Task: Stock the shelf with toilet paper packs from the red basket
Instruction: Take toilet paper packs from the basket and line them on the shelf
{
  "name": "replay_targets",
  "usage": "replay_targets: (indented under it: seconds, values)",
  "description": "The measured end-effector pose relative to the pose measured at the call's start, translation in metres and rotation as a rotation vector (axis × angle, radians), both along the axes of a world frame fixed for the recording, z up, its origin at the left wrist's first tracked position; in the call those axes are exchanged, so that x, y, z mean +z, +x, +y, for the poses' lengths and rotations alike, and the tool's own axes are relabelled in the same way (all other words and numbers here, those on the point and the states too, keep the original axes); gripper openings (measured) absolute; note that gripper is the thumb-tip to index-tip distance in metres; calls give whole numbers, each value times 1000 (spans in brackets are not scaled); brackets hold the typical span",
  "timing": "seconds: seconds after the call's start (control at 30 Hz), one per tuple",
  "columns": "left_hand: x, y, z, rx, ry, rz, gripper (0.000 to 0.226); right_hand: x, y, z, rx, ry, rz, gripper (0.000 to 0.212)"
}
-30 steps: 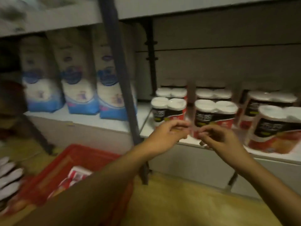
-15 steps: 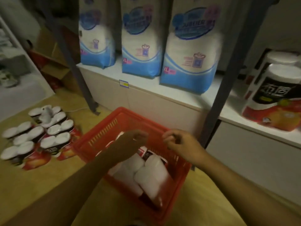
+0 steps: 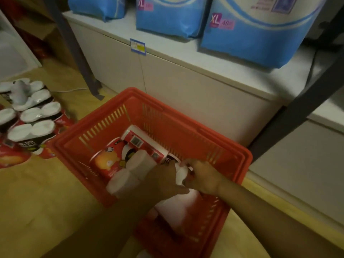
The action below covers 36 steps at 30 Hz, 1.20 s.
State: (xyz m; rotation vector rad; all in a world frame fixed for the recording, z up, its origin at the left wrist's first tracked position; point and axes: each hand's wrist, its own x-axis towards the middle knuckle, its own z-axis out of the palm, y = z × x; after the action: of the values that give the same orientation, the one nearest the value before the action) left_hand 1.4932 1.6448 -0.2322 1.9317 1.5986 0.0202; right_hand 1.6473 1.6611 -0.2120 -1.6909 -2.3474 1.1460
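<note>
The red basket [image 3: 186, 125] stands on the floor in front of the white shelf [image 3: 195, 58]. Inside it lie several toilet paper packs in red and black wrap, one pack [image 3: 115, 159] at the left and another pack [image 3: 180, 203] under my hands. My left hand [image 3: 163, 181] and my right hand [image 3: 202, 177] are both down in the basket. Their fingers close on the top of that pack from either side. The hands hide its upper end.
More toilet paper packs [image 3: 31, 127] lie on the wooden floor to the left. Blue XL bags [image 3: 256, 32] stand on the shelf above the basket. Dark shelf posts [image 3: 74, 49] rise at left and at right [image 3: 305, 103]. A price label [image 3: 138, 46] hangs on the shelf edge.
My view swung from the stocked shelf down to the basket. Both hands dropped from the shelf's front edge into the basket and closed on a pack.
</note>
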Motion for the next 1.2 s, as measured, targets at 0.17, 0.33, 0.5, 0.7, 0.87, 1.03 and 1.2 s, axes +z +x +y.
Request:
replay_targets:
  seconds: [0.17, 0.33, 0.5, 0.7, 0.87, 1.03, 1.2]
  values:
    - [12, 3, 0, 11, 41, 111, 91, 10, 13, -1, -48, 10, 105, 46]
    - [98, -6, -7, -81, 328, 145, 87, 68, 47, -10, -142, 84, 282, 37]
    - [225, 2, -12, -248, 645, 64, 79, 149, 90, -39, -446, 121, 527, 13]
    - [359, 36, -46, -587, 698, 87, 78, 253, 138, -73, -599, 255, 622, 19]
    - [416, 76, -75, -805, 895, -184, 77, 321, 161, -110, -405, 31, 756, 47]
    - [433, 106, -80, -783, 1108, -233, 77, 355, 192, -158, -423, -162, 912, 49]
    - [431, 136, -102, -480, 639, -723, 72, 364, 216, -206, -683, 223, 966, 72]
